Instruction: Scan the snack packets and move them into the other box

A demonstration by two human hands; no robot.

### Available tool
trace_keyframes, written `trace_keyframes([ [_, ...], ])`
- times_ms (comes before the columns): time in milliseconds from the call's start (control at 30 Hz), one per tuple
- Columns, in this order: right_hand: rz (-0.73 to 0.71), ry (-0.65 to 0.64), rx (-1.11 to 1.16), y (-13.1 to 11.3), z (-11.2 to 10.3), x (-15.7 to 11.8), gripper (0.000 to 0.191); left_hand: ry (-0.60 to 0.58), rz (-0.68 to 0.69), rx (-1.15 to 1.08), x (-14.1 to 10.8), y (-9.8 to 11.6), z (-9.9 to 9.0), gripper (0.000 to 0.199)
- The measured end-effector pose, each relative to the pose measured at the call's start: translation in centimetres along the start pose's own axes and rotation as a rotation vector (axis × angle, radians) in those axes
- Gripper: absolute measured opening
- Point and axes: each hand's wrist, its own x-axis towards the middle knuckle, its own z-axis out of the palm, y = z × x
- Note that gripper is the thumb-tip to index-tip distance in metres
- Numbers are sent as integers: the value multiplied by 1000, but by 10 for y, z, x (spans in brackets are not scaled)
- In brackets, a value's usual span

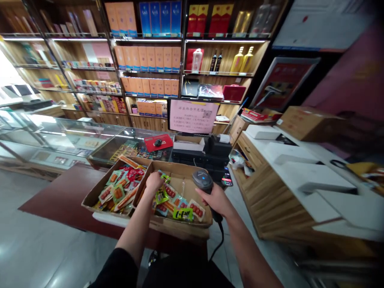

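Note:
My right hand [218, 199] grips a dark handheld barcode scanner [203, 181] by its handle, above the right edge of a cardboard box. A black cable hangs from it. My left hand [154, 182] is inside the box's right compartment, near the divider. Its fingers are closed at a green snack packet [165, 178]; part of the packet is hidden. Around it lie several sealed snack packets, among them a bright green packet [183, 214] and a clear pack of reddish balls [197, 210]. In the left compartment is a heap of small sausage packs [118, 193].
The cardboard box [87, 200] stands on a dark red table [57, 198]. Behind it are a sign-covered monitor [193, 117], a receipt printer [220, 148] and a red mat [151, 143] with a mouse. A phone [227, 178] lies at right, near a wooden cabinet [264, 200].

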Motion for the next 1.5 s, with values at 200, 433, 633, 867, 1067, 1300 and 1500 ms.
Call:
trace_keyframes([
  [200,-37,43,-38,26,-16,-22,34,-36,-53,114,26,1,30,30],
  [433,-102,56,-4,39,-26,-35,37,-220,-17,680,40,24,26,29],
  [633,-99,50,26,45,-29,-35,37,-44,75,209,26,54,22,29],
  [867,-105,29,5,41,-29,-37,35,-335,-167,-779,2,71,47,32],
  [1067,-158,-5,20,37,-26,-39,32,-396,-285,-874,-7,70,57,20],
  [1300,-209,-25,55,32,-22,-39,35,-391,-287,-850,-10,72,56,19],
  [1500,-214,-3,46,24,-17,-39,36,-363,-286,-798,-8,68,51,25],
])
